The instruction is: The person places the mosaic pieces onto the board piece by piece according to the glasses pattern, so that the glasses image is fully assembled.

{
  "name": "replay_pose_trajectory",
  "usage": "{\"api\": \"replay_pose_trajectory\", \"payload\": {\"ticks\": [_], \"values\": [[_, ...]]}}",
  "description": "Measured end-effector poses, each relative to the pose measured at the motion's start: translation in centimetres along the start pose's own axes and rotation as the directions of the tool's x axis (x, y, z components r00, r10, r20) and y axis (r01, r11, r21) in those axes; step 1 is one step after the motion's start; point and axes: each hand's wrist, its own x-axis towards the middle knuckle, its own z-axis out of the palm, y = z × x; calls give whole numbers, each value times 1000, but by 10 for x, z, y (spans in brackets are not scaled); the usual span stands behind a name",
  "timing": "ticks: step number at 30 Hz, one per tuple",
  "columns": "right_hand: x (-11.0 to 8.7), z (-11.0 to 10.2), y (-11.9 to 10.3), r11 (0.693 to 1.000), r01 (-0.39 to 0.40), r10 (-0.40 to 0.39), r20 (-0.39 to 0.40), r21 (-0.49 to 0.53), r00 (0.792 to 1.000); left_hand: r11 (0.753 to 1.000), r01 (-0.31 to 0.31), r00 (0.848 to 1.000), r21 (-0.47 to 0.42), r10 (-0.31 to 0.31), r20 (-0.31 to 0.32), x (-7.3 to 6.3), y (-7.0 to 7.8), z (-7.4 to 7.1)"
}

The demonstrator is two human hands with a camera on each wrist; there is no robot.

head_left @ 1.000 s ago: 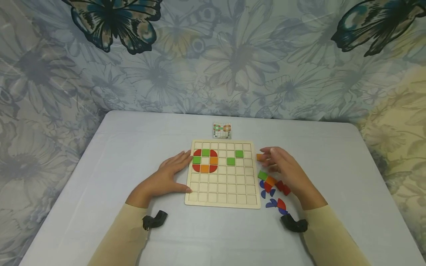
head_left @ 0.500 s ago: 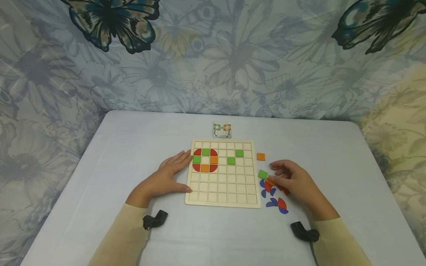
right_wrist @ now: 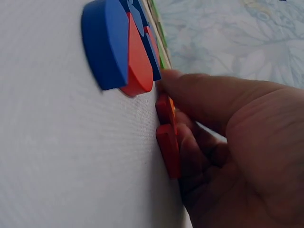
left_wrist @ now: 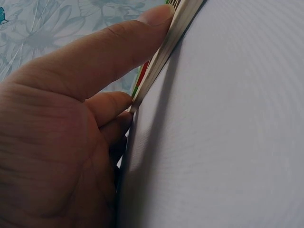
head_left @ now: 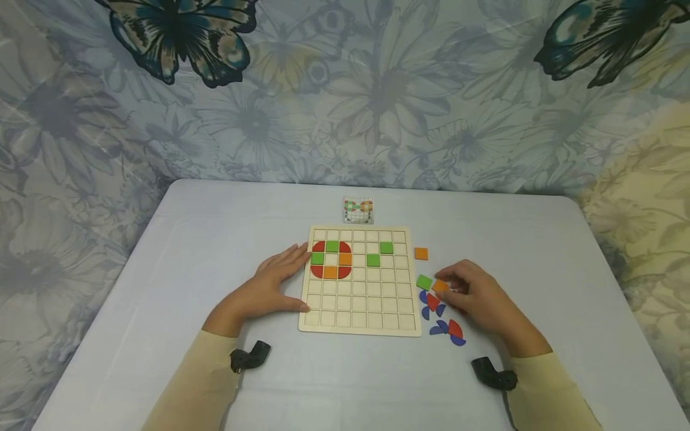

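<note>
My left hand [head_left: 265,291] lies at the left edge of a wooden grid board [head_left: 358,323], thumb and fingers spread. The left wrist view shows the thumb [left_wrist: 118,45] against the board's side. On the board, red quarter pieces, green squares and orange squares form a ring at the upper left; two green squares [head_left: 386,247] sit further right. My right hand [head_left: 477,297] pinches an orange square tile [head_left: 440,286] between thumb and index finger. A green tile [head_left: 424,282] lies just left of it. Red pieces [right_wrist: 167,147] are under the hand, hidden in the head view.
Blue pieces [head_left: 458,340] and red quarter pieces [head_left: 455,328] are scattered right of the board. Another orange tile [head_left: 421,254] lies by its upper right edge. A small pattern card [head_left: 358,210] is behind the board on the white table [head_left: 226,209].
My right hand has moved from the upper orange tile, which stays on the table, down to the pile and taken hold of another orange tile. The left hand has stayed put.
</note>
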Motion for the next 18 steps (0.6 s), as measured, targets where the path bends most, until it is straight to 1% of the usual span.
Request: {"api": "replay_pose_trajectory", "payload": {"ticks": [4,11,14,18], "values": [[0,0,0,1000,-4,4,-12,-7,1000,1000,0,1000,1,0,-1,0,0,0],[-1,2,-2,998,-38,39,-18,57,999,1000,-6,1000,-2,6,-6,-1,-1,0],[-2,4,-4,996,-35,39,-42,83,998,1000,-7,1000,-4,7,-8,-1,0,0],[-3,6,-8,994,-34,44,-95,105,994,1000,-3,1000,-3,3,-6,-1,1,0]]}}
